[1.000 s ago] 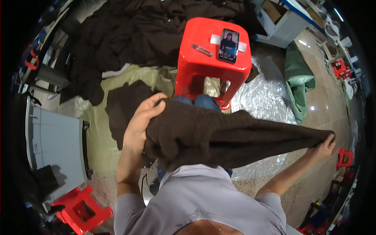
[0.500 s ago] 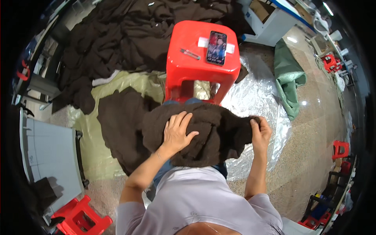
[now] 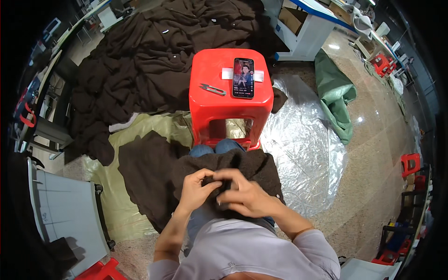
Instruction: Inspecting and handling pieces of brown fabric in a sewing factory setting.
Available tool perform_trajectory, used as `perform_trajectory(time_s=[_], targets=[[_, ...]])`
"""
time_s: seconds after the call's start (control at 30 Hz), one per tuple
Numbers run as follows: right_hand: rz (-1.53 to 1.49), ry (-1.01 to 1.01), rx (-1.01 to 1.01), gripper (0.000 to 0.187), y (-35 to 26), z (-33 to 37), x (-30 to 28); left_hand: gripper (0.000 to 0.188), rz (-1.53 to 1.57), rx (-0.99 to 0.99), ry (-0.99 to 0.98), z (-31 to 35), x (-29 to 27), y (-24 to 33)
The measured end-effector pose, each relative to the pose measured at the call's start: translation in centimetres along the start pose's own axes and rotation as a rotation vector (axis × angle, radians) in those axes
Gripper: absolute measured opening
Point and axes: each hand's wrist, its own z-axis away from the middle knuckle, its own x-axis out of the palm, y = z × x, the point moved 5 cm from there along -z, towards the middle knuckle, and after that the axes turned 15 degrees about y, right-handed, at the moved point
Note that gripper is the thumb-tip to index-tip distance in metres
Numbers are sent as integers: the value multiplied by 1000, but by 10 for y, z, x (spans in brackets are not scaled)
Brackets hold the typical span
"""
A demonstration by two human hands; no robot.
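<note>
Covering the floor from ten to twelve o'clock, a large heap of dark brown garments (image 3: 154, 56) is seen, spread wide and crumpled. A sheet of clear plastic film (image 3: 303, 154) is laid over the floor at three to four o'clock, and a green tarpaulin (image 3: 338, 100) is bunched beyond it at two o'clock. A grey panel on castors (image 3: 65, 219) is placed at eight o'clock.

A red plastic stool (image 3: 231, 100) is stood just above centre, directly in front of the knees. On its seat a smartphone (image 3: 243, 77) with a lit screen is laid at the right side, and small thread snips (image 3: 213, 89) are laid at the left, apart from the phone.

A dark brown knitted garment (image 3: 252, 165) is draped across the lap, just below the stool, at the centre of the view. A second dark piece (image 3: 142, 172) is spread on the floor beside it at nine o'clock.

The left hand (image 3: 198, 189) is curled, its fingertips pinched on a fold of the knitted garment. The right hand (image 3: 245, 193) is laid against it, touching, its fingers closed on the same fold of cloth.
</note>
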Motion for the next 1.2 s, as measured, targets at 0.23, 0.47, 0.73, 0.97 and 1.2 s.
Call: perform_trajectory(time_s=[0.23, 0.47, 0.73, 0.97, 1.2], targets=[[-117, -90, 91, 21, 35, -11, 24, 20, 84, 125, -4, 12, -22, 21], [91, 25, 18, 22, 22, -17, 36, 19, 280, -20, 313, 6, -30, -8], [83, 50, -42, 21, 24, -19, 40, 15, 442, -83, 343, 3, -35, -10], [240, -68, -144, 22, 26, -17, 61, 10, 384, 42, 537, -10, -26, -40], [212, 288, -111, 36, 10, -16, 41, 8, 389, -103, 344, -11, -41, -1]])
